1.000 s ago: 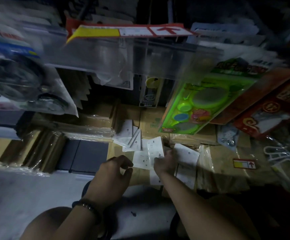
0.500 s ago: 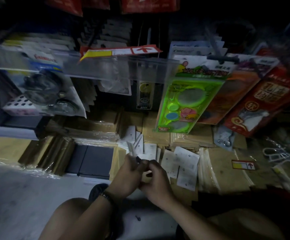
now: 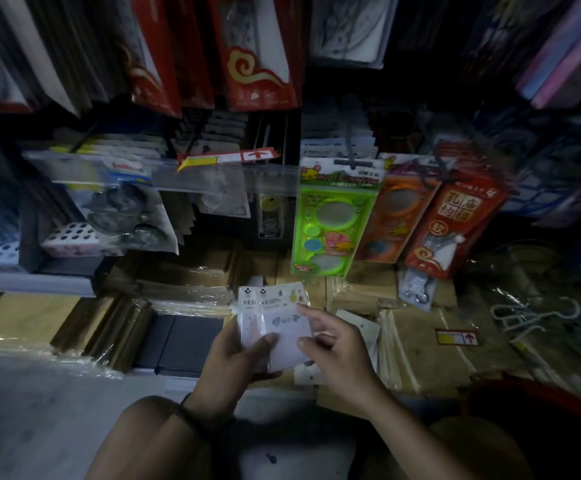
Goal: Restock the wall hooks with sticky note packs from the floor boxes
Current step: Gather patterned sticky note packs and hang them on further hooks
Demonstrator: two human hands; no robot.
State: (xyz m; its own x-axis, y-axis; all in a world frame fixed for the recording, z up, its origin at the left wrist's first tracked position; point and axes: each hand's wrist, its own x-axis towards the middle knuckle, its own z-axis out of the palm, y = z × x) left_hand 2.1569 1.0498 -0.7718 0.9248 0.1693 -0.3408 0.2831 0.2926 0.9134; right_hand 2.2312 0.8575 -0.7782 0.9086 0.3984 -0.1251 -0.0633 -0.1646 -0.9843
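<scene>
White sticky note packs (image 3: 275, 327) in clear sleeves, a small fanned stack, upright over the near edge of the floor boxes (image 3: 420, 344). Left hand (image 3: 233, 362) grips the stack from below, thumb across the front. Right hand (image 3: 341, 355) is loose, fingertips touching the front pack's right edge. Best to square the tops first, so the packs should slide together onto a wall hook (image 3: 349, 147). Loose packs (image 3: 361, 327) lie on the box top just right.
</scene>
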